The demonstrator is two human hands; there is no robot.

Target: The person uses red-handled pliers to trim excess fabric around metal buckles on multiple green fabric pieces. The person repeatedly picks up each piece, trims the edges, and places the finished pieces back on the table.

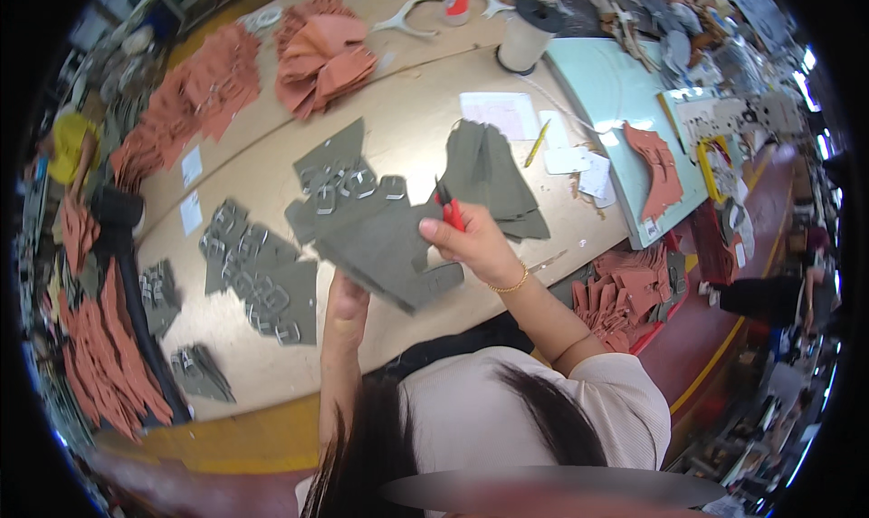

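A flat olive-grey leather-like piece (376, 251) with cut-out edges is held tilted above the table in front of me. My left hand (348, 299) grips it at its lower left, with the fingers mostly hidden beneath. My right hand (475, 245) is closed round a red-handled tool (453, 214) with a dark pointed tip that points up and away; its thumb lies at the piece's right side. Just beyond the piece, metal buckles (360, 183) rest on more olive pieces. A fanned stack of plain olive pieces (489, 170) lies right of them.
Buckled olive parts (253, 274) spread over the left of the table (407, 102). Salmon pieces (326, 57) are piled at the far left. A thread spool (529, 38), papers (498, 115), a yellow pen (537, 144) and a pale green board (588, 84) lie right. A red bin of salmon parts (620, 292) stands below.
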